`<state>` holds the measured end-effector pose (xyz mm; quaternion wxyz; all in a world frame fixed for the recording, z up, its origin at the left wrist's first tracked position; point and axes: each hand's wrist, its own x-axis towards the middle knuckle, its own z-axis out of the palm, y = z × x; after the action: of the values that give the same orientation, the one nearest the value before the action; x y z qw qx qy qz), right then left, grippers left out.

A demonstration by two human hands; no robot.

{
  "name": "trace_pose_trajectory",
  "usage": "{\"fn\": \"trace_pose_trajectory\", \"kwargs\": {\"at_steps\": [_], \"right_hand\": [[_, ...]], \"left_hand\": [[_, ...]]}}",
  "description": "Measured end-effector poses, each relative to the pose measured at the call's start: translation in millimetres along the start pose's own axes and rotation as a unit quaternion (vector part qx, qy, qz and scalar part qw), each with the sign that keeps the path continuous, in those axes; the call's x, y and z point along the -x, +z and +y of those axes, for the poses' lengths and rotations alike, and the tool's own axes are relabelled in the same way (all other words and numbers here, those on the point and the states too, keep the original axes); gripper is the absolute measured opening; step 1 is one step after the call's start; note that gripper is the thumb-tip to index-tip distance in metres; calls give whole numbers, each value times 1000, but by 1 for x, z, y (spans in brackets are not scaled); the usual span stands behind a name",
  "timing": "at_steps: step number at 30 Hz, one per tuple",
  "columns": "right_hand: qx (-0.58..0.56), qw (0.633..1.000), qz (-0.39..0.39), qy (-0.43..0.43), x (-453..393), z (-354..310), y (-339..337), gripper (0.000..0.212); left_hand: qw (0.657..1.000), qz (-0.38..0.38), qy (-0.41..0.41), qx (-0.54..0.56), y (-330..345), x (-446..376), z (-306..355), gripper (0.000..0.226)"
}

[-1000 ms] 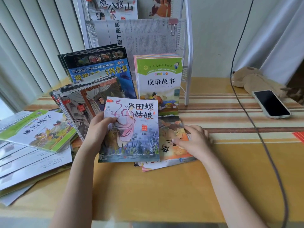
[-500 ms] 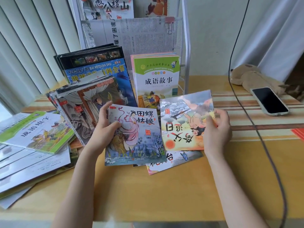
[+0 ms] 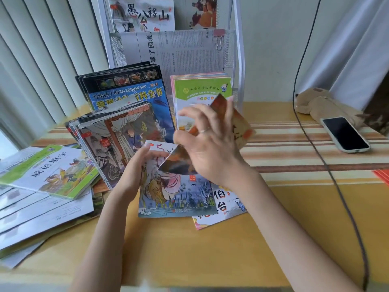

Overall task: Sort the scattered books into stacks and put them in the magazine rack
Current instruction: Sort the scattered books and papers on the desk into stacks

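Over table [image 3: 189, 249] centre: stacking step. Left hand [image 3: 134, 171] grips blue book [image 3: 176, 199] by edge; right hand [image 3: 210, 148], fingers curled, holds orange book [image 3: 240, 125] tilted above it. Next: square covers, lay flat. Rack [image 3: 240, 60] behind, part-filled.

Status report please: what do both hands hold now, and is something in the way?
Left hand holds blue picture book. Right hand grips orange book, tilted above it. Nothing blocking.
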<state>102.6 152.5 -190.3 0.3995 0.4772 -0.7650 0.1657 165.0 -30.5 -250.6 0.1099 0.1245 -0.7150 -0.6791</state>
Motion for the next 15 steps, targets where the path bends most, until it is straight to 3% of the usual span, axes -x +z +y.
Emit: {"fn": "trace_pose_trajectory", "kwargs": {"at_steps": [6, 8, 12, 13, 15], "right_hand": [[-95, 988, -99, -77, -6, -29, 42, 11], [-137, 981, -123, -68, 2, -42, 59, 12], [-254, 949, -169, 73, 22, -50, 85, 22], [-308, 926, -178, 127, 24, -50, 86, 31], [-448, 840, -177, 249, 23, -43, 74, 48]], "left_hand": [[994, -16, 22, 109, 7, 5, 7, 73], [987, -54, -8, 154, 7, 5, 8, 76], [986, -83, -34, 142, 2, 4, 4, 84], [992, -81, -27, 98, 1, 3, 2, 75], [998, -66, -11, -1, 1, 2, -2, 54]]}}
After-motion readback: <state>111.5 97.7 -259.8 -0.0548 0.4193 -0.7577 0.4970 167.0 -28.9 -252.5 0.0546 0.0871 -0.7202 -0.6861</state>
